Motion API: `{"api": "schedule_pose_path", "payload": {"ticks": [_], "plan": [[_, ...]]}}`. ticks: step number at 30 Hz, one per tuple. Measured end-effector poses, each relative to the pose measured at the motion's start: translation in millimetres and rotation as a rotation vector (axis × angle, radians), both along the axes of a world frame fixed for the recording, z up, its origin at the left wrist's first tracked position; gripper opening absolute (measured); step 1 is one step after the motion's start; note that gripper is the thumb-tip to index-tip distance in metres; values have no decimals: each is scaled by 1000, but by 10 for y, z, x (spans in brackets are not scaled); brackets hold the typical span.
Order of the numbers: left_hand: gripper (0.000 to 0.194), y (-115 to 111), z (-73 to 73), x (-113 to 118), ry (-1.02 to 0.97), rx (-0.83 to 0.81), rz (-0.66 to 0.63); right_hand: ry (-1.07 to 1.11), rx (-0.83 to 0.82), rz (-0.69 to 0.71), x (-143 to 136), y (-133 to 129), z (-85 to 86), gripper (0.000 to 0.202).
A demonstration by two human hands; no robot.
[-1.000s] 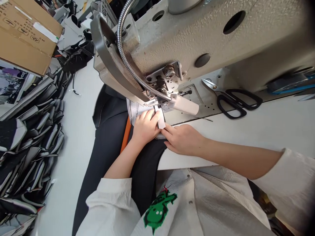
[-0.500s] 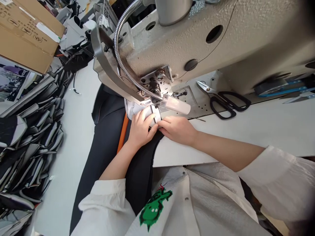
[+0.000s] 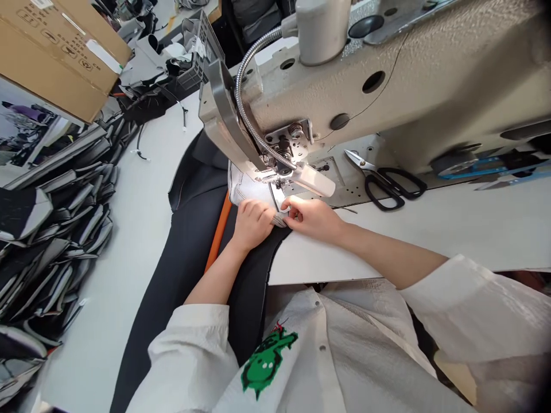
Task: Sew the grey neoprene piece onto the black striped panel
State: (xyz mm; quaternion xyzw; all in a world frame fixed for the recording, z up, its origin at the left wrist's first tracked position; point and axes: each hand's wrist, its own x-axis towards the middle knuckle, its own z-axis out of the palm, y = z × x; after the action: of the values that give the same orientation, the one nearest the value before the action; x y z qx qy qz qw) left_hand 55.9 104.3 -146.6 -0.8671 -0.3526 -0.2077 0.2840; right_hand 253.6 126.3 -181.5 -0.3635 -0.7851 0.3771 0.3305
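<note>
Close together, left hand [image 3: 252, 221] and right hand [image 3: 312, 217] grip pressed on white fabric piece [image 3: 245, 188], seemingly quilted, under sewing machine [image 3: 387, 86]

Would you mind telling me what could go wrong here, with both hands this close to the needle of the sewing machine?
1. The right hand pinches the white fabric piece just beside the needle area; a fingertip could slip under it.
2. The left hand presses the same piece at its edge; uneven pressure may skew the seam.
3. The dark fabric hangs off the table edge, and its weight might drag the work off line.
</note>
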Motion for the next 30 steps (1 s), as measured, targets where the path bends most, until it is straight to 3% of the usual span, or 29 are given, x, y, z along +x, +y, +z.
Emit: {"api": "schedule_pose_path", "payload": {"ticks": [4,11,15,21,25,30], "plan": [[17,-104,109,-67,59,-215,-142,-278,291,-81,35,44,6,26],[11,-184,164,-51,32,-440,-40,-340,459,-84,55,84,-56,26],[10,-173,125,-72,-7,-481,-33,-290,526,-102,55,95,-94,23],[11,-151,113,-78,8,-433,-30,-402,723,-73,35,134,-64,26],[11,-148,115,-79,10,-428,-29,-431,742,-104,38,137,-57,28],[9,-147,96,-87,10,-428,-27,-322,588,-101,-69,109,-91,35]]}}
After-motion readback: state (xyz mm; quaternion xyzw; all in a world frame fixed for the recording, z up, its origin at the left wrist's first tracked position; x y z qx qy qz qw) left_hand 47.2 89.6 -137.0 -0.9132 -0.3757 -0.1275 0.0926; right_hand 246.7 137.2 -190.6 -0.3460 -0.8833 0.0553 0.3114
